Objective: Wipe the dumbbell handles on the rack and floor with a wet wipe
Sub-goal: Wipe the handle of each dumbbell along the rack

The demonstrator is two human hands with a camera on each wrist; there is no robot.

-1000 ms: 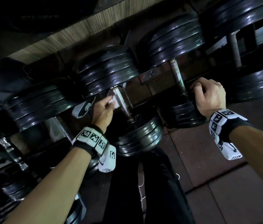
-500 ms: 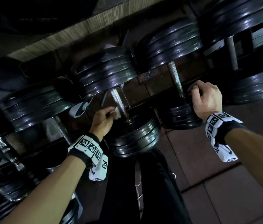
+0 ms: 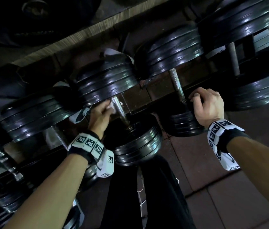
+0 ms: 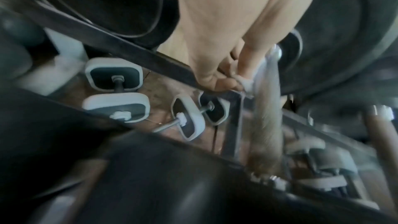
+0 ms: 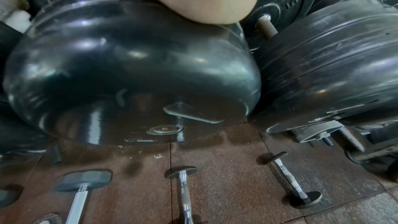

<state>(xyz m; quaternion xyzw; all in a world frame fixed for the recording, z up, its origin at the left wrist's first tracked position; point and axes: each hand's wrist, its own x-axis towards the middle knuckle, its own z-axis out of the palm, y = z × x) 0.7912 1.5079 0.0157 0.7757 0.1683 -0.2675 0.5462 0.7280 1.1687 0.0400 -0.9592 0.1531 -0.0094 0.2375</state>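
A person stands at a dumbbell rack (image 3: 153,90) loaded with black plate dumbbells, arms reaching forward. The left hand (image 3: 99,116) pinches a small white wet wipe (image 3: 111,108) between thumb and fingers and presses it against the metal handle (image 3: 118,109) of a dumbbell near the middle of the rack, at the handle's far end, just beside the inner plates (image 3: 107,81). In the left wrist view the wet wipe (image 4: 251,81) is bunched at the fingertips (image 4: 226,86), touching the handle (image 4: 267,117). The right hand (image 3: 207,106) curls its fingers over the near plates (image 3: 184,124) of the neighbouring dumbbell to the right, gripping their edge. Below the rack, on the reddish-brown tiled floor (image 5: 226,168), lie several smaller dumbbells with chrome handles (image 5: 185,192)
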